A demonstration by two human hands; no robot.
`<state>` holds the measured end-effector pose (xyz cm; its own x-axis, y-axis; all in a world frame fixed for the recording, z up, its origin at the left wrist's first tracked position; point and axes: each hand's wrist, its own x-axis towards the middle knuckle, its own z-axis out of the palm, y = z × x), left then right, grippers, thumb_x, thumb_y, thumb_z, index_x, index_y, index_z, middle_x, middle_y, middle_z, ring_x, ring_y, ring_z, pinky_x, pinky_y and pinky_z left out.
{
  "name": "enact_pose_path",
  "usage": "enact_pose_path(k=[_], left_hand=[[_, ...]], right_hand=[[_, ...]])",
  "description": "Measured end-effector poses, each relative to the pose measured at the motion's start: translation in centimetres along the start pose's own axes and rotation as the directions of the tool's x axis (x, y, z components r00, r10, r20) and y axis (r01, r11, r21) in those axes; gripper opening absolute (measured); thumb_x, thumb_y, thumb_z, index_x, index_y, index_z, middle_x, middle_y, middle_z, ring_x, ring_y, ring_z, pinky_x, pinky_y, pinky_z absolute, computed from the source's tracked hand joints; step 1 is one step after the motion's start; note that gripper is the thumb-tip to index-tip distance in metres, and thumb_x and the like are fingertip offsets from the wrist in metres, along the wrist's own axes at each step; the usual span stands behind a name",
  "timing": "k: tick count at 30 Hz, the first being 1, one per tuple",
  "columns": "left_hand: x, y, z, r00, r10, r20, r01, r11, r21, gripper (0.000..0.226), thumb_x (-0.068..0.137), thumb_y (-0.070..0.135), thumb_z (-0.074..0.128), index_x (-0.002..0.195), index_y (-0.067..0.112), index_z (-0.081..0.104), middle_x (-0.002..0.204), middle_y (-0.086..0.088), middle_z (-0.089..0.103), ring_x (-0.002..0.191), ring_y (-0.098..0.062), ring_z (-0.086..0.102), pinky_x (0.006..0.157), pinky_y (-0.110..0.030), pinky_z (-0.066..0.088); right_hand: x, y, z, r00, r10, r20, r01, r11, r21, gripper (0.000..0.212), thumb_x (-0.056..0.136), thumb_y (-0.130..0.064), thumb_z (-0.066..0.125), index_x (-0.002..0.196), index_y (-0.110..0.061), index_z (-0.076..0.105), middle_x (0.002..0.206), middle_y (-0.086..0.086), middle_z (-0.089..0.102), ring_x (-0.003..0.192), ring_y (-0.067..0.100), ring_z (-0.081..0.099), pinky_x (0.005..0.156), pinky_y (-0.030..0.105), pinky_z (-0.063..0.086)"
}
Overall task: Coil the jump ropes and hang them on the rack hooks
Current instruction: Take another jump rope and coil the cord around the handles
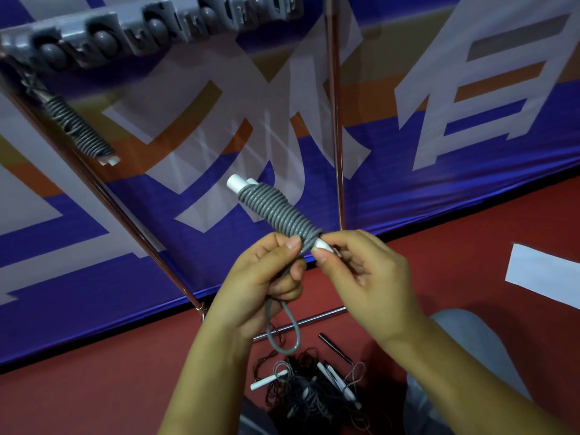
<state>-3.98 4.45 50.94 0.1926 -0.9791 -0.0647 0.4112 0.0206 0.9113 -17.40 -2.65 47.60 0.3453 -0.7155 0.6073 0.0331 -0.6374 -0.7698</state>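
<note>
A grey jump rope (276, 208) is wound tightly round its two white handles, which poke out at the upper left end. My left hand (266, 274) grips the lower end of the bundle, thumb on the coils, and a short grey loop hangs below my palm. My right hand (354, 265) pinches the white handle tip and the last turn of rope. A second coiled grey rope (78, 127) hangs at the upper left from the grey hook rack (150, 29) that runs along the top.
A tangle of loose black and grey ropes with white handles (310, 390) lies on the red floor below my hands. Thin metal stand poles (334, 120) and a floor bar (301, 323) cross in front of a blue banner. A white sheet (543, 274) lies at the right.
</note>
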Motion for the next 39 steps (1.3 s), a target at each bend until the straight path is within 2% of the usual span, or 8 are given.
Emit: enact_pose_path(k=[10, 16, 21, 24, 29, 33, 36, 39], left_hand=[[-0.7, 0.5, -0.7, 0.998, -0.024, -0.064, 0.045, 0.936, 0.350, 0.032, 0.085, 0.029, 0.067, 0.067, 0.003, 0.059, 0.050, -0.007, 0.049, 0.040, -0.006, 0.028, 0.043, -0.016, 0.028], [-0.1, -1.6, 0.3, 0.989, 0.017, -0.145, 0.012, 0.980, 0.199, 0.031, 0.087, 0.026, 0.065, 0.096, -0.003, 0.060, 0.053, 0.005, 0.039, 0.044, -0.006, 0.029, 0.044, -0.017, 0.026], [0.1, -2.0, 1.3, 0.932, 0.189, -0.308, -0.132, 0.971, 0.198, 0.035, 0.076, 0.022, 0.070, 0.098, -0.002, 0.059, 0.071, -0.006, 0.059, 0.056, -0.014, 0.048, 0.053, -0.023, 0.039], [-0.3, -1.0, 1.6, 0.918, 0.239, -0.316, -0.117, 0.926, 0.360, 0.030, 0.073, 0.019, 0.079, 0.096, 0.006, 0.063, 0.086, -0.013, 0.063, 0.071, -0.019, 0.060, 0.061, -0.026, 0.046], [-0.6, 0.5, 2.0, 0.934, 0.250, -0.254, -0.052, 0.800, 0.597, 0.023, 0.079, 0.009, 0.073, 0.099, 0.009, 0.062, 0.080, -0.005, 0.067, 0.056, -0.010, 0.066, 0.052, -0.020, 0.051], [-0.9, 0.7, 3.2, 0.928, 0.331, -0.169, -0.056, 0.573, 0.818, 0.020, 0.080, 0.013, 0.074, 0.084, 0.022, 0.057, 0.049, 0.010, 0.051, 0.037, 0.005, 0.047, 0.042, -0.004, 0.031], [-0.7, 0.8, 2.8, 0.898, 0.438, -0.039, -0.100, 0.289, 0.952, 0.023, 0.077, 0.029, 0.074, 0.085, 0.033, 0.052, 0.064, 0.012, 0.050, 0.054, 0.006, 0.047, 0.050, -0.007, 0.032], [-0.5, 0.6, 1.9, 0.905, 0.424, 0.039, -0.134, 0.196, 0.971, 0.039, 0.076, 0.044, 0.071, 0.107, 0.022, 0.060, 0.083, 0.015, 0.052, 0.075, 0.007, 0.049, 0.063, -0.005, 0.036]], right_hand=[[-0.5, 0.7, 0.3, 0.995, 0.102, -0.013, -0.101, 0.994, 0.050, 0.018, 0.087, -0.038, 0.060, 0.084, -0.021, 0.063, 0.080, -0.006, 0.069, 0.073, 0.017, 0.069, 0.060, 0.044, 0.055], [-0.8, 0.6, 0.7, 0.988, 0.157, 0.003, -0.157, 0.986, 0.048, 0.022, 0.088, -0.034, 0.063, 0.079, -0.015, 0.059, 0.072, -0.002, 0.070, 0.066, 0.014, 0.070, 0.059, 0.041, 0.056], [-1.0, -0.9, 1.0, 0.887, 0.438, 0.146, -0.453, 0.767, 0.454, 0.021, 0.081, -0.029, 0.058, 0.075, -0.009, 0.051, 0.064, 0.001, 0.068, 0.055, 0.017, 0.069, 0.050, 0.025, 0.054], [-0.1, -0.3, 0.4, 0.842, 0.448, 0.300, -0.539, 0.716, 0.444, 0.019, 0.083, -0.027, 0.057, 0.077, -0.010, 0.052, 0.065, 0.000, 0.067, 0.058, 0.014, 0.067, 0.053, 0.023, 0.052], [4.5, 0.1, -1.5, 0.838, 0.371, 0.400, -0.503, 0.810, 0.302, 0.043, 0.080, -0.046, 0.068, 0.118, -0.050, 0.048, 0.112, -0.005, 0.067, 0.099, 0.006, 0.066, 0.092, 0.035, 0.052], [7.0, -1.7, -0.6, 0.858, 0.276, 0.432, -0.383, 0.906, 0.181, 0.096, 0.077, -0.032, 0.077, 0.143, -0.056, 0.012, 0.123, -0.009, 0.055, 0.100, 0.010, 0.065, 0.088, 0.039, 0.055], [7.2, -1.8, 0.2, 0.871, 0.332, 0.361, -0.413, 0.894, 0.174, 0.097, 0.072, -0.023, 0.082, 0.141, -0.052, 0.019, 0.119, -0.002, 0.057, 0.094, 0.013, 0.066, 0.083, 0.039, 0.058], [7.3, -1.1, 0.5, 0.848, 0.414, 0.332, -0.512, 0.801, 0.310, 0.088, 0.074, -0.007, 0.079, 0.137, -0.043, 0.030, 0.106, 0.000, 0.057, 0.081, 0.013, 0.065, 0.075, 0.037, 0.060]])
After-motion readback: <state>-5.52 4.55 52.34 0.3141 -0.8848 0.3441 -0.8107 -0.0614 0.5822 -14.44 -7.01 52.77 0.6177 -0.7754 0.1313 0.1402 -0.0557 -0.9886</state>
